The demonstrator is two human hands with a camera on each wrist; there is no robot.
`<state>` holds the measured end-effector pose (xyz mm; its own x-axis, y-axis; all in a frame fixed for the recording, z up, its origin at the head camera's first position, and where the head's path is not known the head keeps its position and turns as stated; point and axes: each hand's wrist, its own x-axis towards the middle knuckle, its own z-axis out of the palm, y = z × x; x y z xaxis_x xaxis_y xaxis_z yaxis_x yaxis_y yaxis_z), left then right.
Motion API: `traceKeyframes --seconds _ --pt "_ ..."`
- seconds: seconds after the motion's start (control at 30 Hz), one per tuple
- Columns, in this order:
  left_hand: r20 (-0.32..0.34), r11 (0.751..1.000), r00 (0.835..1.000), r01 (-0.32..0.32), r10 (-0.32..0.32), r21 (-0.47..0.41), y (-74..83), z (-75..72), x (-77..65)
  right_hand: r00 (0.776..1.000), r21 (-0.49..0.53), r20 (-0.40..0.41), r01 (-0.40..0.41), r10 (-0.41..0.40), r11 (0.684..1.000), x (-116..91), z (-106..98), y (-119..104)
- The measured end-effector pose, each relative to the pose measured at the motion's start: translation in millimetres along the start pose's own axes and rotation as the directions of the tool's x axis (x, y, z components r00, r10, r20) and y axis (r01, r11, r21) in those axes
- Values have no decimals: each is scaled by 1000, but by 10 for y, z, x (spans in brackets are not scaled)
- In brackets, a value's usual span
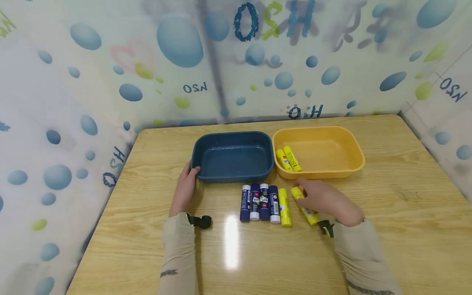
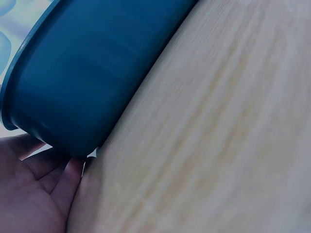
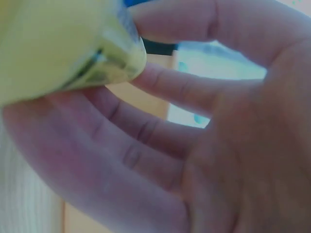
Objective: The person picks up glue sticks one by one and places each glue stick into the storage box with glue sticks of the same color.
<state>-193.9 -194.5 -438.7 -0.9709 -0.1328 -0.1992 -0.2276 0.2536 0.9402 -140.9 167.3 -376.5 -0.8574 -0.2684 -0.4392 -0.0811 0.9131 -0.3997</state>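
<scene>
Head view shows a big wall (image 1: 236,69) with blue and green spots, and below it a wooden table (image 1: 129,246). On the table sit two trays, side by side: a yellow-orange tray (image 1: 355,164) on the right and a dark blue tray (image 1: 232,179) on the left. Two sleeves (image 1: 180,250) reach in from the near side. The left hand (image 1: 184,186) grips the near left corner of the blue tray. The right hand (image 1: 324,198) pinches a slanted yellow stick (image 1: 307,211) just in front of the yellow-orange tray; I cannot tell if that stick touches the table. Two more yellow sticks (image 1: 292,159) lean inside the yellow-orange tray, at its left end. Four dark blue sticks (image 1: 255,201) lie in a row in front of the trays, their white ends pointing away and near by turns. One lone yellow stick (image 1: 284,207) lies just right of that row.
</scene>
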Motion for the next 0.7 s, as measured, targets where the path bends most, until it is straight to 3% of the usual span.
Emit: traceKeyframes --seconds 0.33,0.7 --pt "-1 1000 1000 -1 1 3 18 0 -6 995 4 -42 96 -96 995 -146 -111 -24" --pt "2 1000 1000 -3 3 0 17 -10 -10 995 37 -58 86 -83 996 -207 -164 -57"
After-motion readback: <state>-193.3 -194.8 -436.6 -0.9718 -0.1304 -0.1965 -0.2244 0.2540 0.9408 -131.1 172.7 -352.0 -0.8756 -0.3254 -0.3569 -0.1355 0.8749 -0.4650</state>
